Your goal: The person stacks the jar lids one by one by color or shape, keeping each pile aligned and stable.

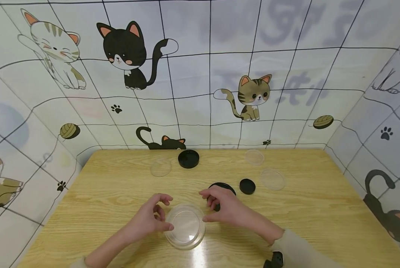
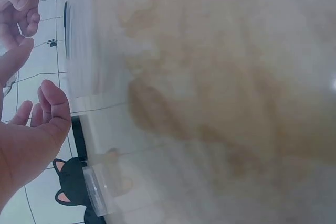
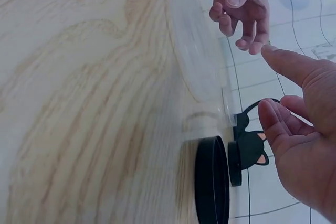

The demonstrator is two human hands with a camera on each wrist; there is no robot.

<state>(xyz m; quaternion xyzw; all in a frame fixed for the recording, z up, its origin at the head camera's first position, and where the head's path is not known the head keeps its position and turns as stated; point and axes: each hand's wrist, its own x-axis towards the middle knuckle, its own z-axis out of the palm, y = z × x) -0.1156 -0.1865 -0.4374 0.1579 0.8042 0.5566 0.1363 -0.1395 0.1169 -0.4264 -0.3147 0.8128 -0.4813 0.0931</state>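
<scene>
Clear round plastic pieces [image 1: 185,226], seemingly stacked with a smaller ring inside a larger one, lie on the table near me. My left hand [image 1: 149,217] hovers at their left side, fingers loosely bent and thumb tip over the rim. On the other side my right hand [image 1: 227,208] hangs with bent fingers and thumb toward the rim. Both palms look free in the wrist views, and neither hand [image 2: 31,140] visibly holds anything. Behind the right hand [image 3: 304,135] a black round lid [image 1: 224,185] is partly hidden; the right wrist view shows a black lid [image 3: 212,182] below that hand.
Farther back lie a small black lid [image 1: 247,186], a larger black lid [image 1: 188,159] and three clear discs: one at the left [image 1: 160,167], two others at the right [image 1: 272,179]. A cat-patterned cloth [image 1: 193,74] surrounds the wooden table [image 1: 119,178] behind and at both sides.
</scene>
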